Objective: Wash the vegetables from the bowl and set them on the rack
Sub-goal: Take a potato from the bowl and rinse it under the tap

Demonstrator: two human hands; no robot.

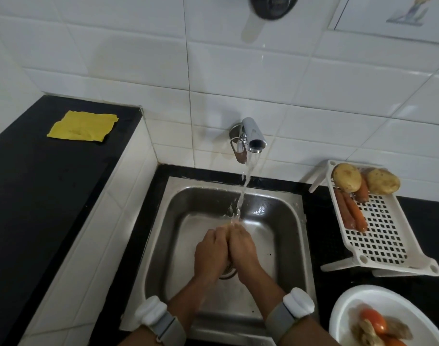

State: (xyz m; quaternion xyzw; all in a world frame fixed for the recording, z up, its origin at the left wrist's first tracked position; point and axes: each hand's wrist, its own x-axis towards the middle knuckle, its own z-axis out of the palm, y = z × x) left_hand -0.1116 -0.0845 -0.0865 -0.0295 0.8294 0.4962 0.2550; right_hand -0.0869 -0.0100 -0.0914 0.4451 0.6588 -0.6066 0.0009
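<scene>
Two hands are meeting under running water in a sink (283,245) at centre frame.
Left hand (211,253) & right hand (243,248) are pressing together w/ fingers curled; can't tell if they're holding anything. Tap (253,134) is pouring onto the fingertips. Rack (385,236), right of frame, is carrying 2 potatoes (347,177) & carrots (355,213). Bowl (350,305), lower right, is holding a tomato (373,320) & other veg.

the tap (253,136) sticks out over the sink (283,213), low above both hands. potatoes (347,177) and carrots (353,213) crowd the far end of the rack (385,243); its near end has room
</scene>
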